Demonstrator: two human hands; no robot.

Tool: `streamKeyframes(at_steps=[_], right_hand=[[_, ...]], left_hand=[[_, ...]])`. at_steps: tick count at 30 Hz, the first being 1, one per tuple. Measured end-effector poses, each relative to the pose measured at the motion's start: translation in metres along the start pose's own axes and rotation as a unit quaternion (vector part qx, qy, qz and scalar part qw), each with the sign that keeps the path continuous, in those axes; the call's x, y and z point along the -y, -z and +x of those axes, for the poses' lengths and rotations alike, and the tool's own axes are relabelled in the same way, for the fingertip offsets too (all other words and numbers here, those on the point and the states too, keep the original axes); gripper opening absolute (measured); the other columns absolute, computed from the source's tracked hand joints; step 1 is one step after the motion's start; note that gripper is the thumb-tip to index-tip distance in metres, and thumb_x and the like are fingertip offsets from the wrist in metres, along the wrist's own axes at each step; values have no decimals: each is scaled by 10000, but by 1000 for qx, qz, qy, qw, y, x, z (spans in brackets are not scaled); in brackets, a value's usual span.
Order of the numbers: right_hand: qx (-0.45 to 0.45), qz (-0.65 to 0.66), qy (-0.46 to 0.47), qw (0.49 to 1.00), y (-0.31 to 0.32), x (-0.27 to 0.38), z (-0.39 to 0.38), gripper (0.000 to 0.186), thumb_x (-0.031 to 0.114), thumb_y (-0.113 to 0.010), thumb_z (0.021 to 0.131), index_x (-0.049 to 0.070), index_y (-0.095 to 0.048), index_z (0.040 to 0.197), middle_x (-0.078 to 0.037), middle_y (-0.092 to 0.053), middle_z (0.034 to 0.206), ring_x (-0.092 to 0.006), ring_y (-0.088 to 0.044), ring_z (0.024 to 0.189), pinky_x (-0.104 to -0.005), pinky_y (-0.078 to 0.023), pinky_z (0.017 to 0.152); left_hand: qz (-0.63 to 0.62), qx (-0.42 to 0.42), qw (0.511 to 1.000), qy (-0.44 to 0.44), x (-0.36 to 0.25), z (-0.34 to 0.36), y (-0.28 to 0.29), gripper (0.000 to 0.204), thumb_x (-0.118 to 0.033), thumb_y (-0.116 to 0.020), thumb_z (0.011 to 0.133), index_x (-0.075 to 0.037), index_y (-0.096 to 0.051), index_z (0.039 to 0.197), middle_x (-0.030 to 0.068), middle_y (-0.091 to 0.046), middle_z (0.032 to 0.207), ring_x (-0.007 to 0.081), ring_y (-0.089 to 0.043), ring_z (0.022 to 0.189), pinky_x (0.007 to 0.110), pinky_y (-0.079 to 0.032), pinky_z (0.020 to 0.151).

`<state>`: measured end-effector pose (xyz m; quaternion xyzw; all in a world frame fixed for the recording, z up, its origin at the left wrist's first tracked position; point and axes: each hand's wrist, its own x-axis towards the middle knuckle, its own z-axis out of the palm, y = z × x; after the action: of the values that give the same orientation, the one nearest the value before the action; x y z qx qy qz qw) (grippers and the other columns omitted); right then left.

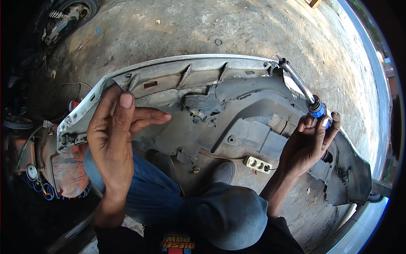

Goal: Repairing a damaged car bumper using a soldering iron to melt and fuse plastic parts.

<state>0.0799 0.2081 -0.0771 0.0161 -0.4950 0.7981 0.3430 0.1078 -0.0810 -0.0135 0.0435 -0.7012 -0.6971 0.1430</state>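
A large plastic vehicle bumper (168, 74), pale-edged and dark grey inside, spans the view with its ribbed inner side showing. My left hand (114, 135) grips its upper edge at the left, thumb and index close together, other fingers bent forward. My right hand (313, 144) holds a tool (298, 80) by its blue-and-black end; its long silver shaft points up-left, tip at the bumper's upper right edge. A grey plastic bracket (196, 106) sits on the bumper's middle. My jeans-clad knees and grey shoes show below.
A white power strip (258, 164) lies on the concrete floor (203, 29) beside my right shoe. An orange compressor tank (67, 178) with a gauge and coiled blue hose stands at left. A motorbike wheel (84, 12) is at upper left, a pale curved panel (368, 224) at lower right.
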Motion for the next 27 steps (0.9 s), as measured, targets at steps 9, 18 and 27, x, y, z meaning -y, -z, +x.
streamKeyframes(at_steps=[9, 18, 27], right_hand=[[11, 9, -16, 1000, -1, -2, -3, 302, 115, -558, 1024, 85, -484, 1315, -136, -621, 1149, -127, -557, 786, -229, -458, 637], [45, 47, -26, 997, 0, -1, -5, 314, 93, -563, 1020, 42, -488, 1320, -145, -602, 1107, -168, -589, 949, -299, -470, 909], [41, -41, 58, 997, -43, -15, -4, 535, 76, -662, 950, 8, -445, 1434, -182, -619, 1181, -219, -659, 988, -337, -515, 889]], left_hand=[[-23, 19, 1000, 4, 0, 0, 1, 310, -176, -450, 1077, 112, -505, 1177, 85, -563, 738, 302, -728, 742, 440, -638, 702], [-58, 20, 998, -20, 7, 1, 2, 318, -179, -520, 1056, 113, -558, 1174, 185, -684, 983, 265, -731, 761, 382, -619, 689], [-56, 14, 998, -21, 4, -1, 2, 340, -191, -565, 1040, 120, -557, 1176, 163, -671, 946, 241, -728, 755, 340, -607, 669]])
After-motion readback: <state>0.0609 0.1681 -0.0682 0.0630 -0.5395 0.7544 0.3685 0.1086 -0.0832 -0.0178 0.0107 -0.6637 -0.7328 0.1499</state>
